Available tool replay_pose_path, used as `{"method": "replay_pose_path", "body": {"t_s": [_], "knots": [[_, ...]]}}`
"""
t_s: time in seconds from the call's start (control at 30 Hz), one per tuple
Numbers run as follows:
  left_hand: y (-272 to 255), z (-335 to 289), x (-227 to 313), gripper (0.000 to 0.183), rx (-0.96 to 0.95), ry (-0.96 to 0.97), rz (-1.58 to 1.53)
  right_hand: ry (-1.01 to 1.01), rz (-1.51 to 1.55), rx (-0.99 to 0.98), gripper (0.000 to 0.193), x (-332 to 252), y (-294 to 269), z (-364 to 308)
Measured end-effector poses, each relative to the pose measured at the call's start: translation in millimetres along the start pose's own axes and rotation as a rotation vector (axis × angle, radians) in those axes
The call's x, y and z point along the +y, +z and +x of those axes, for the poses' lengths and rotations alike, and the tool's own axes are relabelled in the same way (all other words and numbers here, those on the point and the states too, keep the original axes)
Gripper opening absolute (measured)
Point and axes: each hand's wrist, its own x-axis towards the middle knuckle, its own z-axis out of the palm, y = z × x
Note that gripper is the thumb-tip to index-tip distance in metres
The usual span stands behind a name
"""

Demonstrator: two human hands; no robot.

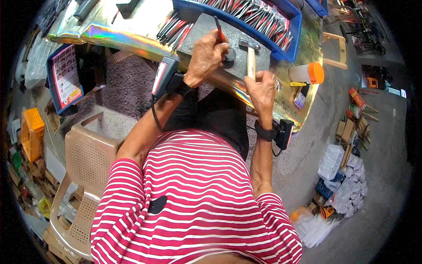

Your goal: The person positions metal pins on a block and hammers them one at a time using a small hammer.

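Note:
My left hand is closed around a slim red-and-black tool, its dark end pointing away from me. I cannot make out its exact kind. Below that hand, a small round dark block sits on a flat grey slab at the table's near side. My right hand grips the pale wooden handle of a hammer. The hammer's dark metal head is over the slab, right of the left hand and apart from the red-and-black tool.
A blue tray full of similar slim tools stands behind the slab. More slim tools lie to its left on the shiny table cover. An orange-lidded jar stands at right. A plastic chair is at left.

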Motion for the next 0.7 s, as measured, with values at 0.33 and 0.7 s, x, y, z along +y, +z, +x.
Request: {"method": "replay_pose_path", "body": {"t_s": [0.33,0.7], "knots": [[0,3,-13,0.002,0.041,0.137,0.193,0.284,0.918,-0.348,0.022,18,-10,4],[0,3,-14,0.004,0.007,0.223,0.205,0.256,0.914,-0.339,0.019,20,-7,3]]}}
